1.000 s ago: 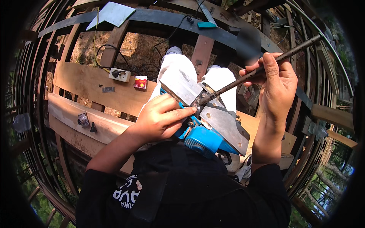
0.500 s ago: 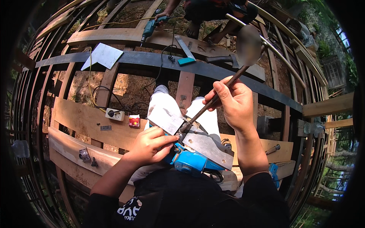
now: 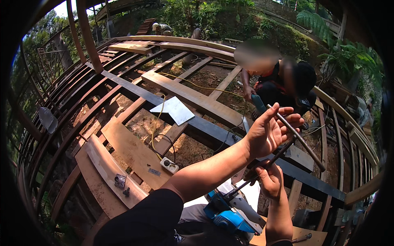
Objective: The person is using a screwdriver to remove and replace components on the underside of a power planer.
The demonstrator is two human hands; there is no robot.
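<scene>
An electric planer [image 3: 232, 219] with a blue body and a grey metal sole rests on my lap. A dark T-handle wrench [image 3: 301, 141] slants up from it, its lower end at the planer's metal part. My right hand [image 3: 269, 180] is closed round the shaft below the crossbar. At the crossbar's upper end, my left hand [image 3: 276, 128] touches the bar with palm and thumb, its fingers stretched out rather than wrapped round. Where the wrench tip meets the planer is too small to make out.
Across the open joists lie a dark beam [image 3: 213, 131], a pale notched board [image 3: 176, 110] and loose planks [image 3: 131, 149]. A white power strip [image 3: 169, 165] with cables sits at left of my lap. A co-worker crouches at the far right, holding a teal power tool [image 3: 258, 102].
The view has tilted up and left. My left hand has gone from the planer up to the wrench's crossbar. My right hand still holds the shaft, and the crossbar has turned.
</scene>
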